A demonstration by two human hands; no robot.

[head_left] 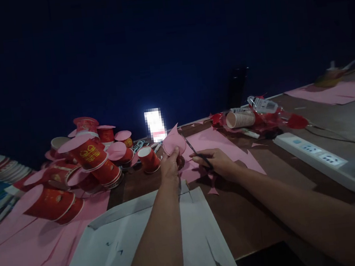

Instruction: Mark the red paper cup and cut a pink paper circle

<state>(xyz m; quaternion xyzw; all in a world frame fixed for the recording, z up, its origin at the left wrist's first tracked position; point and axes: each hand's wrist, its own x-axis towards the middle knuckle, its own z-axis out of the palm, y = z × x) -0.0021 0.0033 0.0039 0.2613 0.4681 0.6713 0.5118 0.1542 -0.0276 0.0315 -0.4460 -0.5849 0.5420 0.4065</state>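
Note:
My left hand (170, 166) pinches a piece of pink paper (174, 142), partly rounded, with a pointed corner sticking up. In my right hand (216, 161) is a pair of dark scissors (199, 152), their blades reaching up to the paper's right edge. Whether the blades are apart I cannot tell. Beneath the scissors lies a larger pink sheet (222, 143) on the brown table, with a small pink scrap (213, 191) nearer to me. A single red paper cup (149, 159) stands just left of my left hand.
Several red cups (99, 165) with pink paper discs crowd the left, over pink sheets (15, 262). A white board (125, 237) lies under my left forearm. At right are a power strip (315, 158) and a sleeve of cups (241, 119). A bright blurred screen (155, 122) stands behind.

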